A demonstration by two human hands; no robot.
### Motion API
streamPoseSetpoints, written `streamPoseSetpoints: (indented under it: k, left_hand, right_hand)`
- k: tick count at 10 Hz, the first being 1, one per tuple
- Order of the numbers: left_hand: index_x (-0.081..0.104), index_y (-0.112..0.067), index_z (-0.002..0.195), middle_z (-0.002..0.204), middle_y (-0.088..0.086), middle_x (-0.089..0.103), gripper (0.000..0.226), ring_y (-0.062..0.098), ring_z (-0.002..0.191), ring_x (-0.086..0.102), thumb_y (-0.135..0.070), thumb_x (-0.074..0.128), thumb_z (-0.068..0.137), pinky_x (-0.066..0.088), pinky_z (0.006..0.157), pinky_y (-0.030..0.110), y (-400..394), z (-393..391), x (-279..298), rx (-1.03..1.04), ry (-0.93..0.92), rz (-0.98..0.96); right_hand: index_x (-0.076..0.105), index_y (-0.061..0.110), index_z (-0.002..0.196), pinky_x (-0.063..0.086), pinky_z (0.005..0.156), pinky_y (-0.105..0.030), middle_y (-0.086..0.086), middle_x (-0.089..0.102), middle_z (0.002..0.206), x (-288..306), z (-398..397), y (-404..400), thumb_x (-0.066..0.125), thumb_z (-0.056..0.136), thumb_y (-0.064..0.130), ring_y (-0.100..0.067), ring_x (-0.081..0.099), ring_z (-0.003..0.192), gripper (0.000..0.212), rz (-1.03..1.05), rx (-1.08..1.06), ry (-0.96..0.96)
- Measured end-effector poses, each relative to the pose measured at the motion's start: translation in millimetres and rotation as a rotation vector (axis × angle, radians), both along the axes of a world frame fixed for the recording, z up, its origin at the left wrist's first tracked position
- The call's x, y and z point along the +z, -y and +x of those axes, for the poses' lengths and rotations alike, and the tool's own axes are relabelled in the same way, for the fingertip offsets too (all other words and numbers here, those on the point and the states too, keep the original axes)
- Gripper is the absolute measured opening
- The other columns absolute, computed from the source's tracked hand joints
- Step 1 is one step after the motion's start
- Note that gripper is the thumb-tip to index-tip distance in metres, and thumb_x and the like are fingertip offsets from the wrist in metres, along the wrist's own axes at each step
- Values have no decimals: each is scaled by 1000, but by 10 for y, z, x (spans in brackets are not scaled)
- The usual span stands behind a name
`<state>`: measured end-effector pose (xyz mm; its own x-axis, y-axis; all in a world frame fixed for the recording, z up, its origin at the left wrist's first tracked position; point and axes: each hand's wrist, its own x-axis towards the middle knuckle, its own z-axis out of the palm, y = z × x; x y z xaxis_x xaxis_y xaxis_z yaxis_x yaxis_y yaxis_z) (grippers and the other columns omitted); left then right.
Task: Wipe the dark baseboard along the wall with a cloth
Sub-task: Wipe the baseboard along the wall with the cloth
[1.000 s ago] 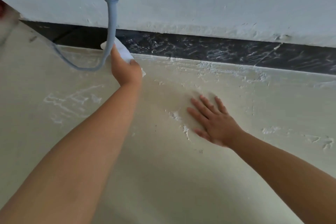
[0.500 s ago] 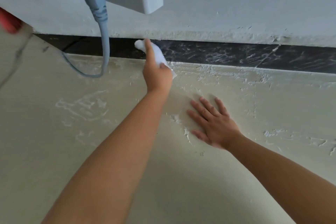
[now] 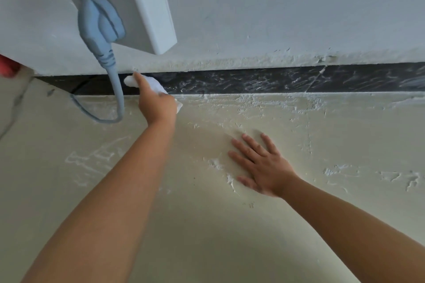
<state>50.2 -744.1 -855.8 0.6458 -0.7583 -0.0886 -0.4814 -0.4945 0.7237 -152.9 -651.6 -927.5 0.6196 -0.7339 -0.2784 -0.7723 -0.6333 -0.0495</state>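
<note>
Dark marbled baseboard (image 3: 253, 81) runs as a black strip along the foot of the rough white plastered wall (image 3: 287, 18), and the left hand (image 3: 156, 103) presses a crumpled white cloth (image 3: 154, 84) against it. That hand's fingers are curled round the cloth, the forefinger stretched along it toward the strip's upper edge; one cloth corner pokes out on the hand's right side. Just left of the grip hangs a pale blue rubber power cable (image 3: 118, 96), which loops over the floor below and rises to a pale blue plug (image 3: 100, 19) seated in a white plastic socket box (image 3: 151, 7) above the grip. Below and to the right of the grip, well apart from the cloth, the right hand (image 3: 262, 167) lies flat with fingers spread on the cream, plaster-streaked floor (image 3: 345, 140), holding nothing.
</note>
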Motion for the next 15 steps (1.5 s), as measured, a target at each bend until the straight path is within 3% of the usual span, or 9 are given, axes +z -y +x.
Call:
streamPoseSetpoints:
  k: [2, 3, 5, 6, 8, 9, 10, 13, 15]
  left_hand:
    - [11, -28, 145, 140, 14, 39, 66, 28, 123, 42, 0, 35, 90, 31, 90, 22, -162, -381, -133, -204, -115, 95]
    - [12, -27, 145, 136, 15, 43, 67, 28, 118, 45, 2, 35, 89, 25, 72, 10, -208, -328, -201, -203, -63, 81]
    - [23, -15, 143, 134, 21, 45, 56, 34, 118, 46, -4, 39, 90, 37, 97, 37, -114, 89, -185, 146, -117, 112]
    - [29, -6, 137, 124, 26, 51, 51, 41, 113, 49, 3, 36, 88, 38, 95, 45, -2, 180, -144, 41, -59, 149]
    - [36, -2, 129, 124, 28, 48, 42, 42, 114, 48, 5, 33, 88, 40, 95, 46, 110, -250, -114, 63, -314, 90]
    - [32, -11, 138, 136, 18, 43, 52, 32, 122, 45, 6, 34, 89, 39, 94, 32, -7, -574, -162, -62, -444, 54]
    - [21, -30, 143, 143, 9, 35, 63, 23, 125, 39, 3, 33, 89, 30, 89, 20, -129, -677, -212, -151, -434, 98]
    - [15, -24, 144, 142, 13, 36, 61, 27, 124, 42, 2, 31, 92, 31, 90, 22, 41, -240, -135, 78, -205, 73]
    - [20, -18, 143, 128, 21, 51, 65, 22, 102, 51, 9, 37, 86, 25, 71, 2, -213, -831, -113, -301, -153, -53]
  right_hand:
    - [61, 29, 117, 8, 102, -45, 1, 58, 127, 61, -2, 13, 23, 79, 52, -22, 56, 115, 58, 3, 22, -51]
    - [62, 28, 116, 6, 103, -44, 1, 58, 126, 32, -8, 5, 19, 83, 54, -23, 56, 115, 60, 7, 34, -65]
    - [62, 28, 116, 6, 104, -44, 2, 57, 127, 14, 6, 13, -8, 93, 47, -23, 55, 116, 76, 31, 4, -66]
    - [61, 30, 117, 6, 104, -44, 3, 57, 128, 27, -3, 9, -10, 92, 46, -22, 55, 116, 76, 23, 4, -75]
    - [62, 30, 116, 6, 104, -45, 3, 57, 127, 28, -7, 24, -9, 93, 45, -22, 56, 116, 76, 35, -4, -65]
    - [62, 29, 116, 7, 104, -45, 3, 58, 127, 18, -1, 26, -8, 93, 45, -22, 56, 115, 75, 37, -3, -49]
    - [62, 28, 116, 7, 104, -45, 2, 58, 127, 13, 0, 31, -7, 94, 46, -24, 56, 115, 75, 37, 1, -41]
    - [63, 26, 115, 7, 105, -45, 0, 58, 126, -13, 3, 31, -6, 93, 47, -25, 56, 114, 75, 39, -3, -28]
    - [61, 24, 117, 6, 105, -45, -1, 59, 126, -21, 12, 34, -5, 94, 48, -27, 56, 114, 74, 39, -5, -21]
